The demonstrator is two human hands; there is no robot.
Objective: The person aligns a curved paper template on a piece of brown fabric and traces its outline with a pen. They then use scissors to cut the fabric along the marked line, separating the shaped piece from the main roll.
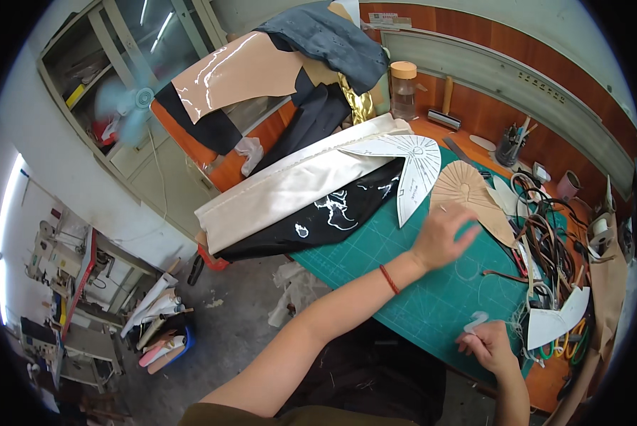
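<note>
My left hand [445,238], a red cord on its wrist, is over the green cutting mat [375,263] with its fingers apart. Its fingertips are at the lower edge of a tan fan-shaped pattern piece [464,183] with radiating lines; whether they touch it I cannot tell. Near the mat's front right edge my right hand [490,346] is closed on a small whitish translucent strip [477,319], which sticks up from the fingers. White pattern pieces [419,160] marked with lines lie left of the tan one.
A cream fabric roll [290,184] and glossy black sheet [333,213] cover the mat's left end. Tangled cords and straps [549,227] crowd the right side, beside a white card piece [558,319]. Behind stand a lidded jar [404,92], a hammer [445,106] and a pen holder [509,148].
</note>
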